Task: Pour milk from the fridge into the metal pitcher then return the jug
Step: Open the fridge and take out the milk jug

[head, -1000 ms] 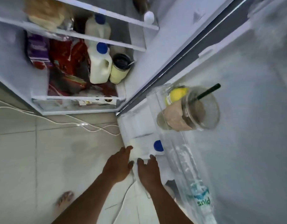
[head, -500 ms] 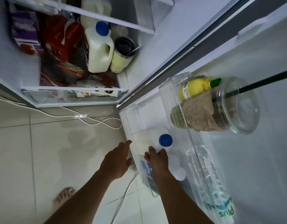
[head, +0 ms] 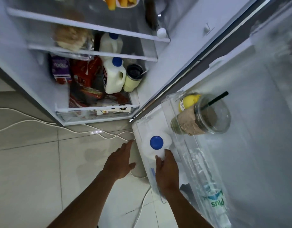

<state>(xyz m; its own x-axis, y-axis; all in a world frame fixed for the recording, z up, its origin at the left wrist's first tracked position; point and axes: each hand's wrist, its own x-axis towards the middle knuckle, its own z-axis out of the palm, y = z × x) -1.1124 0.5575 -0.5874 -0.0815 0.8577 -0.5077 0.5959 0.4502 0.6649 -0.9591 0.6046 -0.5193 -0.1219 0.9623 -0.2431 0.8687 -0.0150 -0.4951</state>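
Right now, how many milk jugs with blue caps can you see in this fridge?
3. One stands in the lower door bin under the right hand; one on the lowest inside shelf beside a pale tumbler; one on the shelf above. Others may be hidden.

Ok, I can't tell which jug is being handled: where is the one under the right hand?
In the head view, lower centre: the blue-capped milk jug stands in the door's bottom bin, right hand on it.

Door milk jug (head: 156, 148): white, blue cap (head: 156, 142). Shelf jug (head: 113, 79) same. Tumbler (head: 132, 79) pale yellow, black lid. Lemon bottle (head: 188, 102) yellow. Floor tiles (head: 35, 170) beige.
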